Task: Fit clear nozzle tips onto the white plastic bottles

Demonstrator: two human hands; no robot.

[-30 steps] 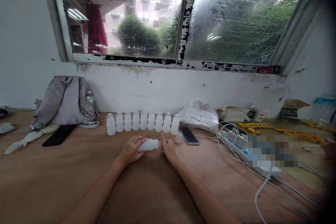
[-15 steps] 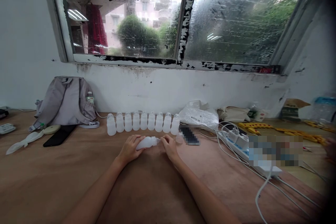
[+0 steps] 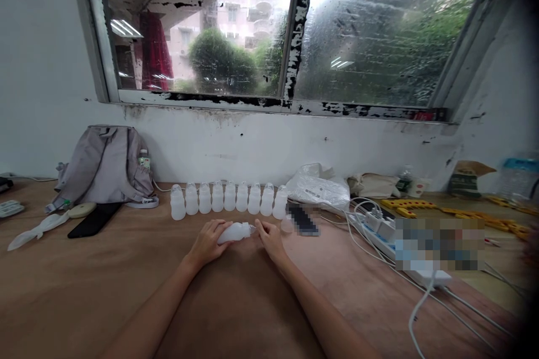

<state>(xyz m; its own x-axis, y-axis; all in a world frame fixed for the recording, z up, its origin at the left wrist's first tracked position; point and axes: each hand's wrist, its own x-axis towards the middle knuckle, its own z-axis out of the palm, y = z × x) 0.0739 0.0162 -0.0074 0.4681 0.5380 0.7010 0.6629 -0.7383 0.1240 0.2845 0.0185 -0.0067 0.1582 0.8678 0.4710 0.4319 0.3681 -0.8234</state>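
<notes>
Fingers of the left hand (image 3: 207,242) wrap around the body of a small white bottle (image 3: 234,232), which lies on its side just above the wooden table (image 3: 105,280). Its long axis runs roughly left to right across the view, tilted slightly so the neck end sits a little higher, and its mouth points toward the right. The right hand (image 3: 270,241) meets it there, thumb and forefinger pinched narrowly at the bottle's neck; whether a cap sits between those fingertips is too small to tell. Both forearms reach in from the bottom edge and converge on the bottle at the middle of the table.

Just beyond the hands, a row of upright white bottles (image 3: 229,199) stands side by side, parallel to the wall, each with a clear cap on top. To the right of the row lies a crumpled plastic bag (image 3: 320,188), and further right a white power strip (image 3: 381,230) with cables trailing toward the near edge. To the left, well apart from the hands, a grey backpack (image 3: 105,165) leans against the wall, with a black phone (image 3: 95,220) lying flat in front of it.
</notes>
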